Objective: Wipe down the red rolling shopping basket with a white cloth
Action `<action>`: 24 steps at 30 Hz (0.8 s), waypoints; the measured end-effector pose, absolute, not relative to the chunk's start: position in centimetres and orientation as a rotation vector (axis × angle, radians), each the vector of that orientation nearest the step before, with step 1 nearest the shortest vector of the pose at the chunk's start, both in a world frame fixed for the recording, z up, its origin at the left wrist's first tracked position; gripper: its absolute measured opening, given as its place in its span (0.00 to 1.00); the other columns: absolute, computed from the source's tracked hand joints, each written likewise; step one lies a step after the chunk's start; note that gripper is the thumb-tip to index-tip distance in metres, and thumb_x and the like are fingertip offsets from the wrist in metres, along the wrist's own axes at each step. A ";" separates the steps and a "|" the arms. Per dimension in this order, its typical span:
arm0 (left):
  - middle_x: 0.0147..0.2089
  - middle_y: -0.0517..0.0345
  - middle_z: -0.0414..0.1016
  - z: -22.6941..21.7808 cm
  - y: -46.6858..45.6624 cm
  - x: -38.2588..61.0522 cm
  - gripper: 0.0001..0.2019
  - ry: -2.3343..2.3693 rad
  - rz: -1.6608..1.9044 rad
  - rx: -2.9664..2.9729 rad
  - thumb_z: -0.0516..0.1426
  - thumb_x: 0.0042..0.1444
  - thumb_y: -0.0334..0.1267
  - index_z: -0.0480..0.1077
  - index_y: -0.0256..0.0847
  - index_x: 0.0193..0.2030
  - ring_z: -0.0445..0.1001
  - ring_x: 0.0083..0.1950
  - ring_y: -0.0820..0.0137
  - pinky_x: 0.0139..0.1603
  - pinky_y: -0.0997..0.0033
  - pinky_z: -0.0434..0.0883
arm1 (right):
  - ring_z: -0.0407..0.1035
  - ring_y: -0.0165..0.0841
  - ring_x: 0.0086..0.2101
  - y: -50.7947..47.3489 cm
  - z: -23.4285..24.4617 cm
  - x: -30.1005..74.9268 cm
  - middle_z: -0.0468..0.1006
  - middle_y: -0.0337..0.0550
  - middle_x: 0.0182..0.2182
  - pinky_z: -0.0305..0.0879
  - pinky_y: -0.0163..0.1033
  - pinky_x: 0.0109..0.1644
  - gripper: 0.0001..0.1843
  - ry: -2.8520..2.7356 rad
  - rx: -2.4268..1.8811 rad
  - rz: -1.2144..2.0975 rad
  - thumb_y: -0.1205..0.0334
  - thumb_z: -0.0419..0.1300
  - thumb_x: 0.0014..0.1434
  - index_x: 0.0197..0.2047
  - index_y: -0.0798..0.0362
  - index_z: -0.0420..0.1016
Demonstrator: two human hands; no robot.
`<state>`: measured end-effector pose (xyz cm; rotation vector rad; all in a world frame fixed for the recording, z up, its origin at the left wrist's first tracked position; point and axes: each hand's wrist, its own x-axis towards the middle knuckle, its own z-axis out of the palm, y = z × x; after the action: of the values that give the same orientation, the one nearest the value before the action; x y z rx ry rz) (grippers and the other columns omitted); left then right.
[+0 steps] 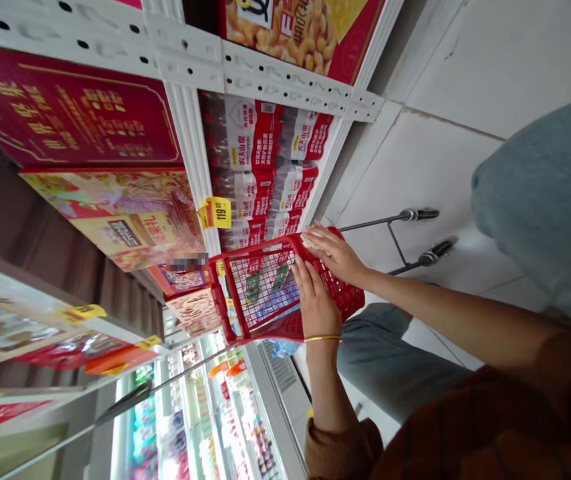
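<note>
The view lies sideways, with the floor to the right. A red plastic mesh shopping basket on wheels [270, 330] stands in front of me beside the shelf. My left hand [318, 303], with a gold bangle on its wrist, rests on the basket with its fingers stretched out. Nothing shows in that hand, and its thumb is hidden. My right hand [338, 257] presses a white, crumpled tissue or cloth [311, 241] against the basket's red end near the shelf. Green and blue patches show through the mesh; I cannot tell what they are.
Shrink-wrapped bottle packs [253, 143] fill the shelf alongside the basket. Gift boxes [140, 213] stand on the shelf above, near a yellow price tag [218, 212]. Lit display shelves [200, 413] lie beyond. The basket's wheels [435, 252] touch pale floor tiles near my jeans-clad legs.
</note>
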<state>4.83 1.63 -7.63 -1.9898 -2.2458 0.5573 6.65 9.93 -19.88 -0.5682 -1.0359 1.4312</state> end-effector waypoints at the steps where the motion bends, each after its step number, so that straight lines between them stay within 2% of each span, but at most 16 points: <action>1: 0.75 0.42 0.27 -7.6 1.6 4.7 0.42 -2.250 0.555 -1.998 0.43 0.56 0.16 0.27 0.40 0.73 0.26 0.74 0.57 0.72 0.44 0.49 | 0.49 0.37 0.67 9.5 -20.0 6.6 0.67 0.45 0.63 0.53 0.54 0.70 0.22 -1.029 -0.556 1.428 0.55 0.47 0.70 0.65 0.45 0.63; 6: 0.75 0.45 0.26 -7.7 1.7 4.2 0.42 -2.264 0.480 -2.035 0.44 0.58 0.17 0.26 0.43 0.73 0.26 0.74 0.57 0.72 0.43 0.47 | 0.52 0.34 0.66 7.6 -20.2 6.7 0.65 0.42 0.64 0.54 0.51 0.70 0.24 -1.027 -0.530 1.390 0.62 0.43 0.71 0.67 0.43 0.58; 10: 0.75 0.43 0.27 -7.8 1.6 3.8 0.40 -2.244 0.466 -2.044 0.43 0.58 0.17 0.28 0.42 0.73 0.26 0.74 0.57 0.72 0.42 0.47 | 0.52 0.33 0.66 5.9 -20.5 7.2 0.64 0.41 0.64 0.55 0.50 0.70 0.25 -1.042 -0.523 1.342 0.65 0.44 0.70 0.68 0.41 0.55; 13: 0.75 0.40 0.33 -7.8 1.5 3.7 0.38 -2.192 0.510 -2.016 0.43 0.59 0.18 0.32 0.38 0.73 0.26 0.74 0.57 0.71 0.42 0.49 | 0.51 0.34 0.67 4.4 -20.9 7.7 0.64 0.43 0.64 0.56 0.51 0.70 0.27 -1.073 -0.514 1.297 0.68 0.45 0.70 0.69 0.42 0.54; 18: 0.73 0.41 0.45 -7.6 1.1 3.9 0.33 -2.107 0.614 -1.973 0.46 0.59 0.19 0.46 0.35 0.72 0.27 0.74 0.57 0.72 0.42 0.49 | 0.52 0.37 0.66 2.3 -22.5 8.3 0.68 0.49 0.61 0.59 0.54 0.68 0.26 -1.170 -0.470 1.223 0.69 0.47 0.68 0.68 0.46 0.57; 21: 0.71 0.41 0.52 -7.7 0.7 4.0 0.31 -2.005 0.656 -2.012 0.46 0.60 0.20 0.51 0.34 0.70 0.30 0.74 0.58 0.72 0.44 0.50 | 0.56 0.38 0.65 2.5 -23.4 8.5 0.71 0.49 0.58 0.61 0.55 0.67 0.23 -1.164 -0.509 1.223 0.66 0.48 0.69 0.65 0.46 0.62; 24: 0.69 0.40 0.58 -7.7 0.4 3.9 0.29 -1.905 0.658 -2.101 0.45 0.60 0.20 0.53 0.33 0.69 0.36 0.75 0.60 0.72 0.45 0.51 | 0.54 0.38 0.65 4.6 -23.5 8.2 0.67 0.49 0.60 0.58 0.55 0.68 0.22 -1.062 -0.688 1.280 0.62 0.48 0.69 0.65 0.45 0.63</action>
<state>3.88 0.41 -7.71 -2.1008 -1.9052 0.6579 8.16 4.61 -23.47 -0.6881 -1.0619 1.2796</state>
